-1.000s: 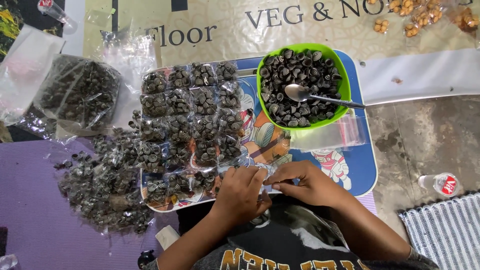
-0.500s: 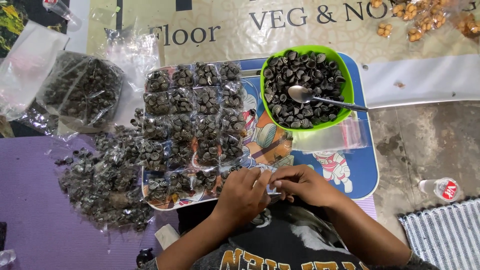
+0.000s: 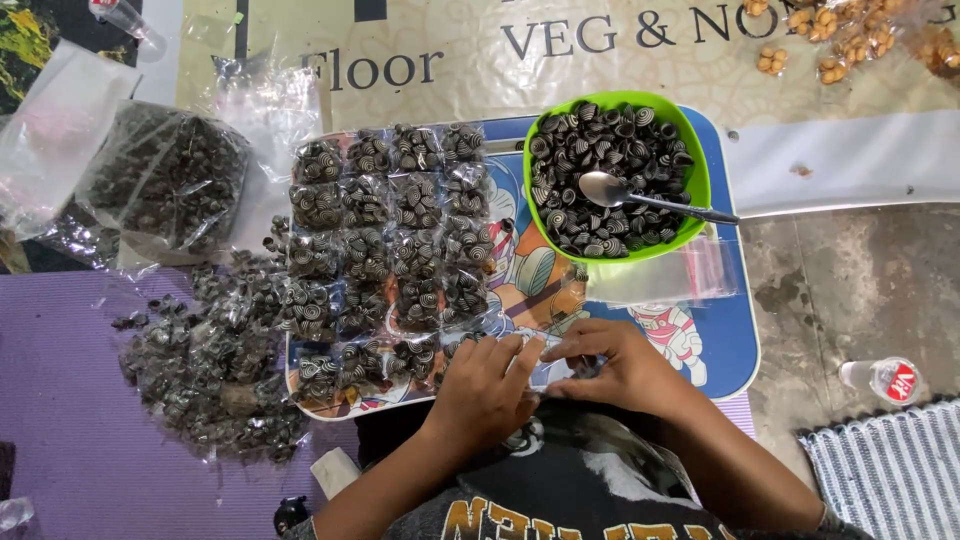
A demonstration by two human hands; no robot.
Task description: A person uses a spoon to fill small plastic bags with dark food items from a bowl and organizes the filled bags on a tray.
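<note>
My left hand point(image 3: 487, 385) and my right hand point(image 3: 612, 362) meet at the near edge of a blue cartoon-printed tray table point(image 3: 715, 345). Together they pinch a small clear plastic pouch point(image 3: 550, 368) of dark spiral pieces, mostly hidden under the fingers. Rows of filled small pouches point(image 3: 390, 235) lie on the tray's left half. A green bowl point(image 3: 690, 190) of loose dark spiral pieces stands at the tray's far right, with a metal spoon point(image 3: 640, 197) resting in it.
A stack of empty clear pouches point(image 3: 665, 280) lies below the bowl. More filled pouches point(image 3: 215, 360) are heaped on the purple mat at left, with large bags point(image 3: 160, 180) behind. A small bottle point(image 3: 885, 378) and a striped mat point(image 3: 885, 475) lie at right.
Both hands stay together at the tray's near edge, with only small finger movements on the pouch. The view has shifted slightly.
</note>
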